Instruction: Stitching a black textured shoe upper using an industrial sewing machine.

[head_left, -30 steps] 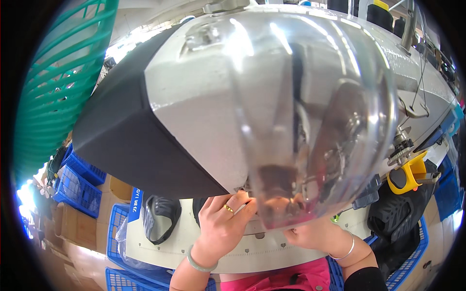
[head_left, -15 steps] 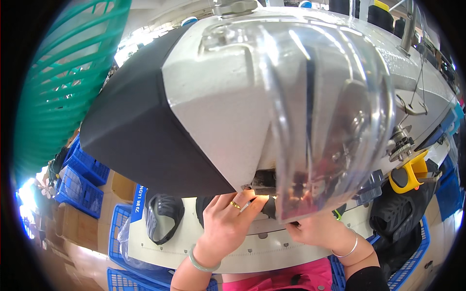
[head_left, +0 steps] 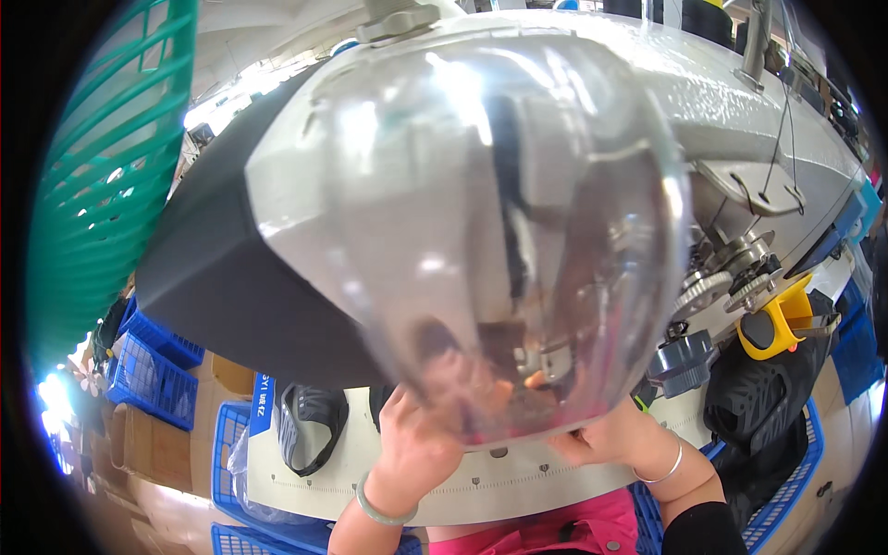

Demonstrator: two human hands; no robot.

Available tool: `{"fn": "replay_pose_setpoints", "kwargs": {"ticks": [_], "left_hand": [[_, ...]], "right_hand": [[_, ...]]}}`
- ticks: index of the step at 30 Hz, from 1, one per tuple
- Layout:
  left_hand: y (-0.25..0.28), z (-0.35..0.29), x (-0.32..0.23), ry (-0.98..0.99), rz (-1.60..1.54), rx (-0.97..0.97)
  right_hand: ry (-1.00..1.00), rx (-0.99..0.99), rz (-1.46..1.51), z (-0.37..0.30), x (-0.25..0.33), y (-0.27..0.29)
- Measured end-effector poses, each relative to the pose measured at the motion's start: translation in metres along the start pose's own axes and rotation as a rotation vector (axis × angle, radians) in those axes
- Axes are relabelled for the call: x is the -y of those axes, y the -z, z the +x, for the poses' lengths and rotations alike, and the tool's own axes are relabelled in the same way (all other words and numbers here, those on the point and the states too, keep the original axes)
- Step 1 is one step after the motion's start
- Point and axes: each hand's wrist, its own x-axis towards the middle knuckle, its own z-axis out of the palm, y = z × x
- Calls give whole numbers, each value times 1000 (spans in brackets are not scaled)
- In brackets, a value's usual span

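Both hands at a sewing machine (head_left: 703, 88), lower center of the frame. The left forearm (head_left: 363, 535) rises from the lower edge, slanting up and to the right, a pale green bangle (head_left: 384, 509) at the wrist. The left hand (head_left: 421, 439) shows its back, with the fingers directed upward and partly blurred behind a clear shield (head_left: 518, 231). The right forearm (head_left: 692, 486), in a black sleeve (head_left: 708, 532) below a silver bangle (head_left: 664, 470), slants up and to the left; the right hand (head_left: 601, 437) is turned inward, fingers curled and pointing left, some under the shield's lower rim. The hands stand apart, narrowly posed; whether either grips anything cannot be told. A dark piece (head_left: 376, 405), mostly hidden, shows just left of the left hand, above the pale counter (head_left: 518, 490). Farther left on the counter lies a gray-and-black shoe upper (head_left: 301, 430).
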Motion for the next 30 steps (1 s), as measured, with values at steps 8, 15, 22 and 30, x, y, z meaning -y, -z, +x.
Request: {"fn": "replay_pose_setpoints", "kwargs": {"ticks": [8, 15, 22, 30], "left_hand": [[1, -11, -6, 85, 45, 33], [-1, -2, -12, 220, -62, -43], [-3, -5, -17, 136, -9, -72], [-2, -13, -18, 176, 54, 3]], "right_hand": [[-198, -80, -110, -9, -9, 7], [-82, 32, 99, -2, -22, 19], [-110, 174, -46, -3, -27, 19], [-157, 78, 204, 1, -30, 16]]}}
